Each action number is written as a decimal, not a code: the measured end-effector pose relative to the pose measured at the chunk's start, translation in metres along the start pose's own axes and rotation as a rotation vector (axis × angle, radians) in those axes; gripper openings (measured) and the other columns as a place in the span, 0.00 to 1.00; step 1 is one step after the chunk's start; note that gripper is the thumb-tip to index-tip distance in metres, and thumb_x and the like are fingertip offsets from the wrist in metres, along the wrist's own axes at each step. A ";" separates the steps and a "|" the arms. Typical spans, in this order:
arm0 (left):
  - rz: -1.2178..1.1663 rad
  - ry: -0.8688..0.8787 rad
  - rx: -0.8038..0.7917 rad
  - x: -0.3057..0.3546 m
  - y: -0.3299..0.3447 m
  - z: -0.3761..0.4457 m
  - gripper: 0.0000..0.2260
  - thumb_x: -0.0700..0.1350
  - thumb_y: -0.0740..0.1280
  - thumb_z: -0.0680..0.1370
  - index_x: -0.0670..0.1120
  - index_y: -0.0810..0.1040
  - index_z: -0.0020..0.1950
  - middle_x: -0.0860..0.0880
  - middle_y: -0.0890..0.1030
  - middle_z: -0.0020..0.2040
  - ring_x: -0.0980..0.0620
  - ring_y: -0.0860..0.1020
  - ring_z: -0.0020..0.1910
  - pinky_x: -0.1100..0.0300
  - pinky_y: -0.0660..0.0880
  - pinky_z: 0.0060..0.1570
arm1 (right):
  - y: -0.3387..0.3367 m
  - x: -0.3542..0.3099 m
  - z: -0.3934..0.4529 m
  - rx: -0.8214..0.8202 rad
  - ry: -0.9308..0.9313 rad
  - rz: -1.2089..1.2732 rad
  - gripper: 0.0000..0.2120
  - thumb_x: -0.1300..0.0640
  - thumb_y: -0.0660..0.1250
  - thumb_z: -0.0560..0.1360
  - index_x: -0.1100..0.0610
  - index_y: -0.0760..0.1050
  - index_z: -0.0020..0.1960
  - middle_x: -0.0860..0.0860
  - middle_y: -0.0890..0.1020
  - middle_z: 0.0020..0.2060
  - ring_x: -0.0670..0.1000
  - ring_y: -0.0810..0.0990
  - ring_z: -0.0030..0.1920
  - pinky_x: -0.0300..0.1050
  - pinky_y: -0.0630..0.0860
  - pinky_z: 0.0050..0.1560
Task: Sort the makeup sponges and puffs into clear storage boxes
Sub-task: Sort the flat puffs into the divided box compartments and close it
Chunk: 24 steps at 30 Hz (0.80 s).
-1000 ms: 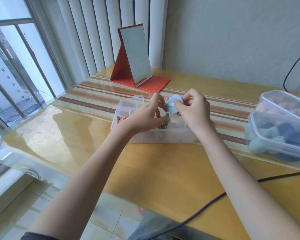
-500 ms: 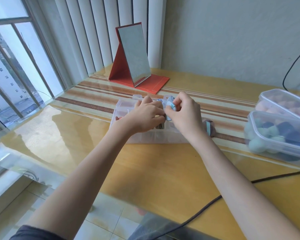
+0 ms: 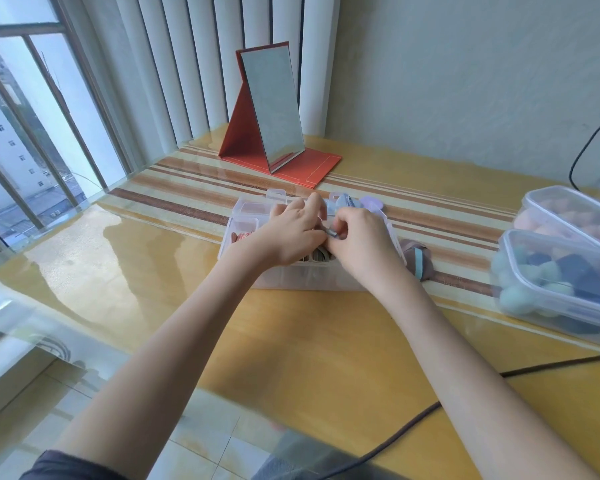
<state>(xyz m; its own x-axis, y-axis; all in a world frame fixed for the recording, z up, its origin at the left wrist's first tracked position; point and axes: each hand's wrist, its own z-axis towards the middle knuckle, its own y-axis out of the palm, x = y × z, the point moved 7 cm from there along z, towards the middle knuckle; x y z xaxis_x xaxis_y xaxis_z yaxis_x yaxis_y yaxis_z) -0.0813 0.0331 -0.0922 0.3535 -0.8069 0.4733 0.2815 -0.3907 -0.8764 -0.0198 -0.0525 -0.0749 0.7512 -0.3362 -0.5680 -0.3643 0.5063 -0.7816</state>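
Observation:
A clear compartment box [image 3: 246, 216] sits mid-table on the striped runner. Both hands are over its middle compartments. My left hand [image 3: 291, 233] and my right hand [image 3: 357, 244] meet fingertip to fingertip and pinch a thin grey puff [image 3: 333, 234] on edge between them. More puffs stand on edge below the fingers [image 3: 321, 254]. A light blue puff [image 3: 342, 199] and a lilac puff [image 3: 371, 203] stand in the back compartments. Pink puffs [image 3: 241, 236] fill a left compartment. A brown puff with a blue band [image 3: 417, 259] lies on the table right of the box.
Two lidded clear boxes stand at the right: the near one [image 3: 520, 244] holds blue and green sponges, the far one [image 3: 534, 199] pink ones. A red folding mirror [image 3: 274, 109] stands behind. A black cable [image 3: 430, 410] crosses the near table. The window is at the left.
The light blue puff that both hands held up has gone down into a back compartment. Both hands dropped lower into the box and now pinch a grey puff.

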 end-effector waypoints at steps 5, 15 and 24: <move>-0.093 0.029 0.045 0.004 -0.004 -0.004 0.18 0.48 0.54 0.69 0.47 0.65 0.59 0.49 0.79 0.48 0.49 0.68 0.52 0.54 0.59 0.53 | 0.001 -0.007 0.000 -0.082 -0.024 -0.202 0.07 0.59 0.62 0.78 0.59 0.77 0.44 0.53 0.71 0.43 0.51 0.69 0.42 0.41 0.60 0.39; -0.138 0.075 0.204 -0.002 -0.015 -0.002 0.10 0.33 0.57 0.74 0.42 0.74 0.51 0.48 0.80 0.44 0.46 0.77 0.45 0.48 0.76 0.48 | -0.012 -0.002 0.008 0.042 -0.090 -0.079 0.09 0.54 0.66 0.77 0.53 0.82 0.54 0.55 0.81 0.46 0.54 0.78 0.46 0.47 0.74 0.49; -0.059 0.083 0.199 -0.002 -0.013 0.000 0.12 0.33 0.56 0.73 0.43 0.75 0.49 0.48 0.82 0.44 0.49 0.78 0.45 0.49 0.76 0.48 | -0.006 0.000 0.012 -0.026 -0.081 -0.266 0.14 0.54 0.62 0.79 0.60 0.83 0.46 0.58 0.75 0.49 0.57 0.74 0.53 0.48 0.71 0.53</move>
<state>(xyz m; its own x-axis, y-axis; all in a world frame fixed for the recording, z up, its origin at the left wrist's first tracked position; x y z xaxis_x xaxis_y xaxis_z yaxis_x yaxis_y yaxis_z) -0.0855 0.0397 -0.0822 0.2589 -0.8220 0.5072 0.4730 -0.3499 -0.8086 -0.0108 -0.0460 -0.0674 0.8638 -0.3893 -0.3197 -0.1613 0.3875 -0.9076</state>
